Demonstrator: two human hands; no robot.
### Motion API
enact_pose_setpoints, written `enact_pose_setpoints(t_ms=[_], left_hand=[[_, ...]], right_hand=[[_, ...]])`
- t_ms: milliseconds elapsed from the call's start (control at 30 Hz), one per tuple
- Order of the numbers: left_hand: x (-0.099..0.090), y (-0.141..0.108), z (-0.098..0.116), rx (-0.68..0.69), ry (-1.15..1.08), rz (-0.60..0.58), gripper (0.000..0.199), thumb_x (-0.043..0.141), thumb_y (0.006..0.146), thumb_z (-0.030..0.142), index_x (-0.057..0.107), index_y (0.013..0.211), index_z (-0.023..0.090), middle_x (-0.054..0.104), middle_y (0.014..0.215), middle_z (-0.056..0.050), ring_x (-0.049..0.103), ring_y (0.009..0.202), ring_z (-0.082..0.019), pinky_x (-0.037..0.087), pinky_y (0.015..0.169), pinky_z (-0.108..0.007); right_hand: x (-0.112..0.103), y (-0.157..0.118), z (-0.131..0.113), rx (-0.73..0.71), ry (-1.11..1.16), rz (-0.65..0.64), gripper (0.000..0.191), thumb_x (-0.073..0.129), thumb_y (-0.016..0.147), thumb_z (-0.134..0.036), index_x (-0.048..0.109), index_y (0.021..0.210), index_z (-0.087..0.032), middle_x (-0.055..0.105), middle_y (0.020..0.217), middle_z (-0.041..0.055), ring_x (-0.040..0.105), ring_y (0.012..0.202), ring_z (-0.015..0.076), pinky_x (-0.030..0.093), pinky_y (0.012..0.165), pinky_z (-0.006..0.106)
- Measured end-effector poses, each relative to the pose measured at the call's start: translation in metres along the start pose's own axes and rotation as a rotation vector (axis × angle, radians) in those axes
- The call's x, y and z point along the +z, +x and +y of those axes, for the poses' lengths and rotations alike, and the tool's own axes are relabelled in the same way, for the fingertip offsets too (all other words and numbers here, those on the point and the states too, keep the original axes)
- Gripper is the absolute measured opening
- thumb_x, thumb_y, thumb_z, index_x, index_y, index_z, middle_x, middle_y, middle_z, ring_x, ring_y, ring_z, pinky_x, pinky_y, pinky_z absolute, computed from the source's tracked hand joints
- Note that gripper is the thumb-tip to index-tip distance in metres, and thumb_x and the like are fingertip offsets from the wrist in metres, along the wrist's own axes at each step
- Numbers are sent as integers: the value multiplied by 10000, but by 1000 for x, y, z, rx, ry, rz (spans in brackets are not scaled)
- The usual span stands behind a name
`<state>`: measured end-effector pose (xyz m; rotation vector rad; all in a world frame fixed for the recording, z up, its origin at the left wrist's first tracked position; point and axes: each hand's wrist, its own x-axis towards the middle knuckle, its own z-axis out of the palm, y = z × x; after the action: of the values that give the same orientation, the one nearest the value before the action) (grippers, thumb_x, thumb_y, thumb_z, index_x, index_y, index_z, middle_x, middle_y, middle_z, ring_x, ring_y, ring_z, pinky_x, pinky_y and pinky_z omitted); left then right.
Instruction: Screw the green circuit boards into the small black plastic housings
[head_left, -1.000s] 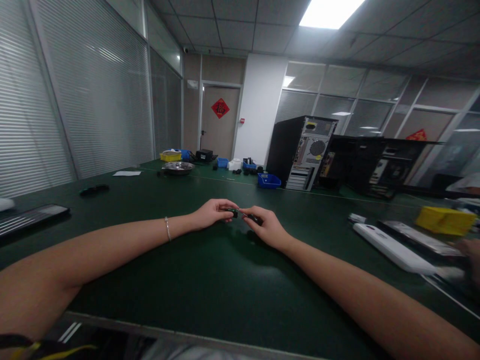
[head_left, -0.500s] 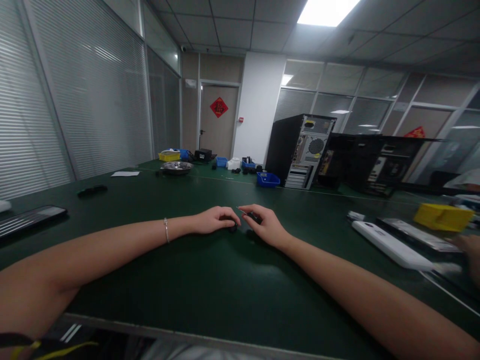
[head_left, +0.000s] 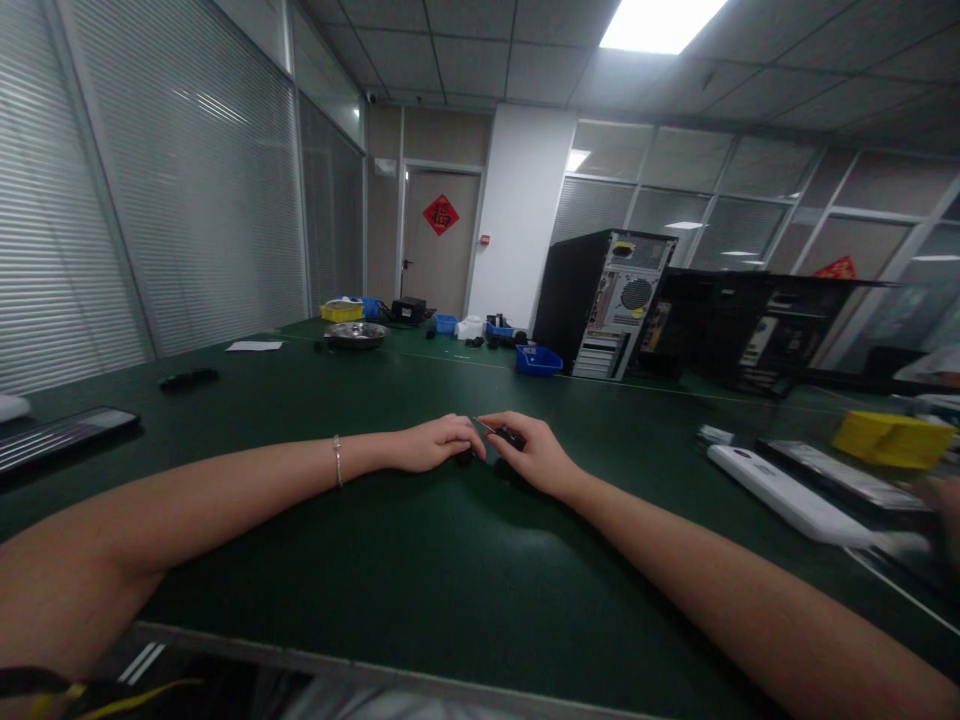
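My left hand (head_left: 439,442) rests low over the green table (head_left: 420,570), its fingers curled round a small black part (head_left: 465,458). Most of that part is covered by the fingers, so its kind cannot be made out. Facing it from the right, my right hand (head_left: 531,450) is closed on what looks like a small screwdriver (head_left: 513,437) with a dark handle. The thin metal shaft points left toward the left fingertips. Whether the tip touches the black part I cannot tell.
Left lie a dark keyboard-like device (head_left: 67,440) and a black object (head_left: 187,379). Behind stand a metal bowl (head_left: 356,336), a blue bin (head_left: 538,361) and a computer tower (head_left: 607,305). Rightward are a white power strip-like bar (head_left: 787,495), a yellow box (head_left: 892,440) and another person's blurred hand (head_left: 941,500).
My left fingers have shifted slightly, the index finger now reaching further down over the black part. The right hand keeps its grip. The whole view has moved a little.
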<state>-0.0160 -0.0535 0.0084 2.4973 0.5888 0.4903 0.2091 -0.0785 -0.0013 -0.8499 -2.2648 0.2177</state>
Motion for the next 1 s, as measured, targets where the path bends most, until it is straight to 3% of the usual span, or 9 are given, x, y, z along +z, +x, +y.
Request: enact_pose_setpoints(t_ms=[133,300,500,767,1000], left_hand=[[0,-1,4,-23,-13,34,255,441,956,219,563,1180,220,578,1129,-54,529,1067,-202,412,945,-332],[0,-1,7,-59,-8,48,240,401,976,311,535,1133,189,586,1032,-52,570,931,-184,469,825,-304],[-1,-5,7,-55,86,38,441,671,779,504,578,1079,194,524,1071,-70,498,981,-250,440,797,-330],[-4,-5,-2,-33,48,21,422,708,764,452,604,1084,196,515,1084,-70,481,1015,-252,416,859,-353],[-4,-2,-11,-60,-147,102,450,723,770,341,578,1174,209,554,1017,-41,539,918,-202,451,787,-328]], right_hand=[[-1,0,1,-5,3,-3,241,562,951,-267,592,1166,-164,640,1143,73,641,990,216,529,850,426],[-2,1,1,19,-25,3,242,559,952,-267,589,1170,-168,634,1155,74,637,999,217,525,857,429],[-6,4,10,89,-100,-106,218,568,946,-279,601,1119,-151,648,1087,63,655,902,192,549,781,385],[-15,5,9,61,-169,-370,230,581,937,-296,604,1118,-157,644,1088,63,652,893,189,551,764,375],[-14,4,3,31,-187,-385,208,585,934,-296,619,1076,-148,652,1061,58,653,884,186,550,762,372]])
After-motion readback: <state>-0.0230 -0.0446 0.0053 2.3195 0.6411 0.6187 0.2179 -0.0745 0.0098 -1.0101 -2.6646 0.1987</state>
